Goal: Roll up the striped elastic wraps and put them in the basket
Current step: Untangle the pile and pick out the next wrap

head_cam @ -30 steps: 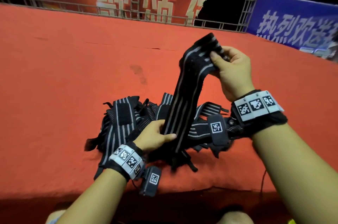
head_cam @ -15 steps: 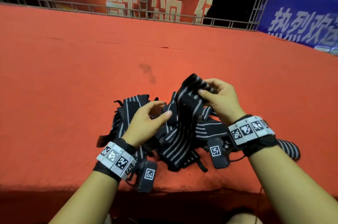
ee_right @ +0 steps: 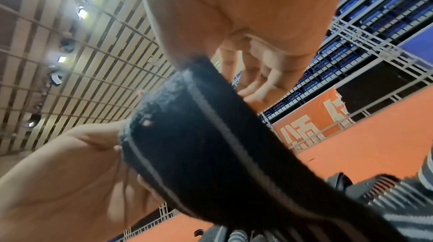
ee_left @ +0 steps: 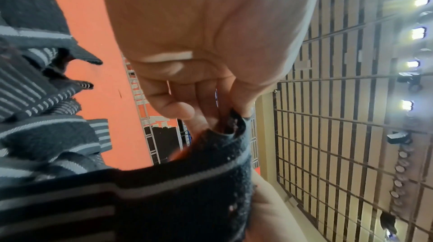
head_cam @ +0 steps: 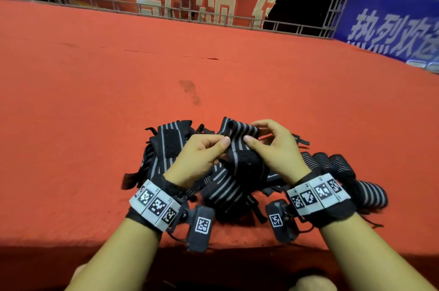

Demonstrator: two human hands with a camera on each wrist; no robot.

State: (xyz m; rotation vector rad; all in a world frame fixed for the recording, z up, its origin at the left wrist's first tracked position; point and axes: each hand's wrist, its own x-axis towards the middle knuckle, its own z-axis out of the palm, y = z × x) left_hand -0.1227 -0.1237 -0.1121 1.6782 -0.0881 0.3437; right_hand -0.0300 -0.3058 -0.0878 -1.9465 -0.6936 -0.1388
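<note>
A black elastic wrap with grey stripes [head_cam: 237, 134] is held just above a loose pile of similar wraps [head_cam: 166, 145] on the red carpet. Its top end is folded over. My left hand [head_cam: 223, 145] pinches that end from the left, and my right hand [head_cam: 251, 132] pinches it from the right, thumbs close together. The left wrist view shows my left fingers [ee_left: 206, 109] gripping the wrap [ee_left: 164, 199] at its edge. In the right wrist view the wrap [ee_right: 199, 144] runs between both hands. No basket is in view.
Several rolled wraps [head_cam: 332, 164] lie on the carpet just right of my right wrist. The red carpeted platform [head_cam: 95, 100] stretches far ahead to a metal railing [head_cam: 213, 20] with banners behind it. Its front edge drops into shadow near my forearms.
The wrap was held high and stretched; both hands have lowered it onto the pile. My left hand left the wrap's lower part and now pinches the top end beside my right thumb.
</note>
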